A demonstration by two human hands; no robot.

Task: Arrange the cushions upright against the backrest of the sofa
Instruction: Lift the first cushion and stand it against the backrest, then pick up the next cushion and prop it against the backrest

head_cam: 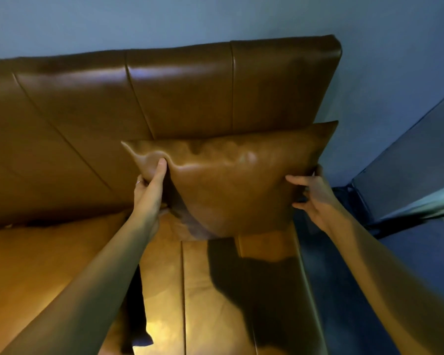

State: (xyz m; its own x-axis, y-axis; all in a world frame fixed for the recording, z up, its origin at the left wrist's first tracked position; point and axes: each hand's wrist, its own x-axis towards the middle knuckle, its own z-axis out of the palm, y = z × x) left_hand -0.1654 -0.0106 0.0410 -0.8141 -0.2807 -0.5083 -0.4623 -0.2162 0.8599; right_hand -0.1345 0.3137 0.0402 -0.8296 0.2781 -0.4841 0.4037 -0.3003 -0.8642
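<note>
Brown cushion point(231, 185) — sofa point(87, 111) (brown too)

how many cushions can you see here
1: the cushion held upright by the left hand and right hand against the backrest, at the sofa's right end. Others may lie out of view.

Brown leather sofa point(61, 265), seen from above: seat panels divided by a seam running near to far; panelled backrest point(179, 98) at the far side. One matching cushion point(231, 190) stands at the far right of the seat, leaning against the backrest.
</note>
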